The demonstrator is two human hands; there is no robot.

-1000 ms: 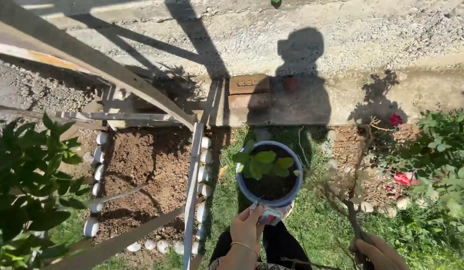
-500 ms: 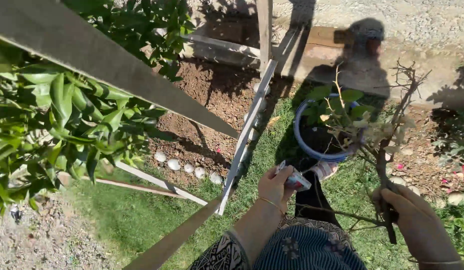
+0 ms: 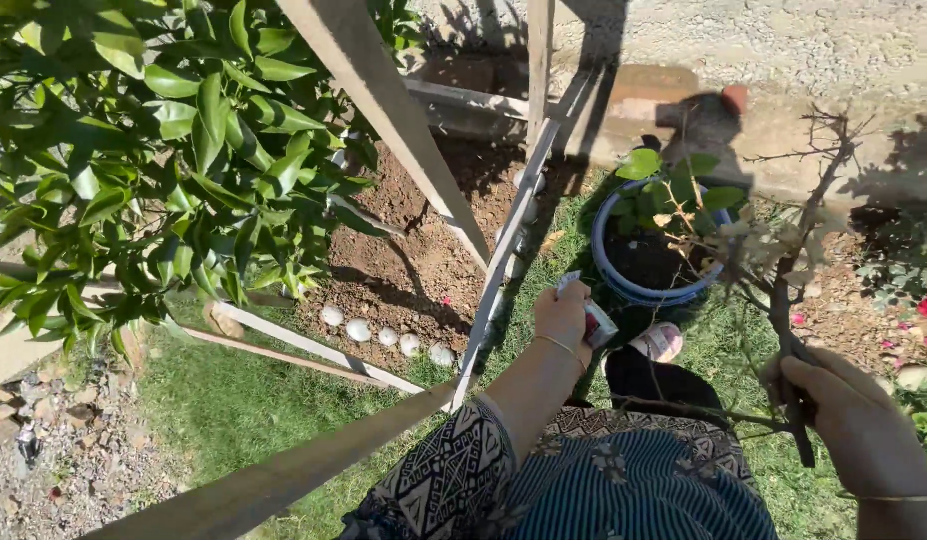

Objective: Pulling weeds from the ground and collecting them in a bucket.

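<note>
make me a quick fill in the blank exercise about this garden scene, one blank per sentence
1. The right hand grips a bare, thorny ____.
2. The left hand holds a small packet above the ____.
3. The round pot has a rim coloured ____.
4. A row of white ____ lies on the soil bed.

Missing words: branch; grass; blue; stones

Left hand (image 3: 564,318) grips a packet (image 3: 592,318); right hand (image 3: 852,418) grips a bare stem (image 3: 784,300).

Glossy leaves (image 3: 184,150), weathered wooden beam (image 3: 404,130), smooth plastic pot (image 3: 624,280), rough soil (image 3: 414,260)
</note>
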